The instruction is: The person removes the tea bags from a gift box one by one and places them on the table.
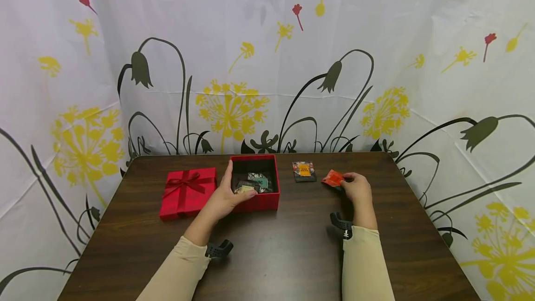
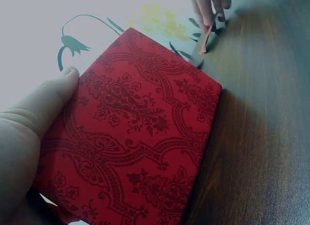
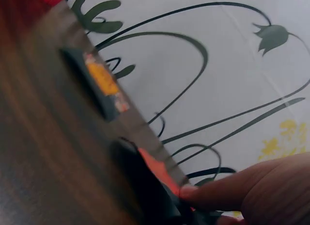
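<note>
Now our right grip point(image 1: 360, 188) pinches the orange packet point(image 1: 333, 178) by its right end | packet sits well right of the box point(image 1: 257, 202), black packet point(image 1: 304, 171) between | our left grip point(image 1: 225, 196), nearer, spreads against the box's near-left corner

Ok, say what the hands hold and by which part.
Right hand: orange packet, by its right end. Left hand: open red box, around its near left corner.

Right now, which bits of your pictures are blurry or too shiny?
Right wrist view: the orange packet and the table look smeared; head view: a pale shine lies on the table's near middle; left wrist view: the red box shows its pattern clearly, but the curtain behind looks washed out.
</note>
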Available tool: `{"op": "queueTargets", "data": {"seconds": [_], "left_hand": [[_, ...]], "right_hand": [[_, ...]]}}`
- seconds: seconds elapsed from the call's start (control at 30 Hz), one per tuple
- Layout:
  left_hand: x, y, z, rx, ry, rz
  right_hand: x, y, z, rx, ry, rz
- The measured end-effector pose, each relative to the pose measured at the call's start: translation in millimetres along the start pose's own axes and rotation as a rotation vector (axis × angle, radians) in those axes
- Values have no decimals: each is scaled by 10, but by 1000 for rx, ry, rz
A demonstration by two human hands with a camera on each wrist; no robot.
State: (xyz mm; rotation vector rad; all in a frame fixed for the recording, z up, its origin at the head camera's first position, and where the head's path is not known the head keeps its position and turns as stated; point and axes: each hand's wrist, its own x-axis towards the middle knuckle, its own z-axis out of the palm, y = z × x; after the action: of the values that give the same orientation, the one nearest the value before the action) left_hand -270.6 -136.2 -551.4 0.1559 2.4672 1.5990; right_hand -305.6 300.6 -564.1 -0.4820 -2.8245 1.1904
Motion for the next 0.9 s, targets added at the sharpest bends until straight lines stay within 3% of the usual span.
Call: {"op": "queueTargets", "data": {"seconds": [0.13,0.27,0.4,0.53,0.63,0.9], "left_hand": [[-1,4,5,-3,2,-3],[0,9,10,-11,0,-5],[2,9,13,-4,-1,-7],[-2,14,14,10,-3,-7],[-5,21,16,9,-3,-8],[-15,37,2,6,-2,-28]], "right_hand": [[23,43,88,-94,4,12],[19,56,190,-87,94,49],[36,50,258,-46,173,-37],[51,56,284,-53,89,-138],[60,78,294,-53,25,-144],[98,96,309,-62,-26,-180]]}}
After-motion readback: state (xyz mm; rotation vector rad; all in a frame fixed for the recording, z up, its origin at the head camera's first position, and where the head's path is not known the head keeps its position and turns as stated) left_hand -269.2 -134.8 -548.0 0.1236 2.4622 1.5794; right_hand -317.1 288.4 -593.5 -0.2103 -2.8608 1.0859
